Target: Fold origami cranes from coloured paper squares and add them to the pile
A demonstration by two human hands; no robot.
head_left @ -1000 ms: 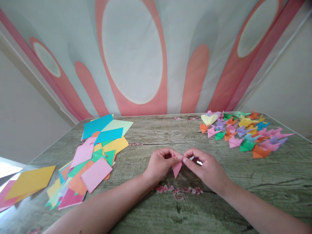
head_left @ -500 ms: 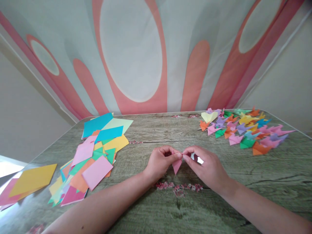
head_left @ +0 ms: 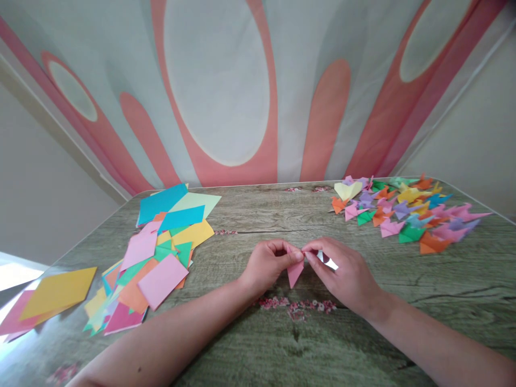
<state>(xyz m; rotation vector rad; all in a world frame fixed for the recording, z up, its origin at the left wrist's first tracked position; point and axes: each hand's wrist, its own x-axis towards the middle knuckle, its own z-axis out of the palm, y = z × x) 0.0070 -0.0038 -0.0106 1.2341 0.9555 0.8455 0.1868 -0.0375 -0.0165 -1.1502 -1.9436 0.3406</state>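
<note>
A small folded pink paper hangs point-down between my hands, above the middle of the wood-patterned table. My left hand pinches its upper part between thumb and index finger. The fingertips of my right hand are pressed together at the paper's top right corner, close to the left fingertips. Something small, white and dark shows through the gap between my right thumb and fingers; I cannot make out what it is.
Loose coloured paper sheets lie heaped on the left, with yellow and pink sheets at the far left edge. Many folded paper birds crowd the back right. A patterned cloth hangs behind the table.
The view has shifted slightly. My right thumb and fingers have changed their angle a little at the pink paper's corner, and the left hand keeps its pinch.
</note>
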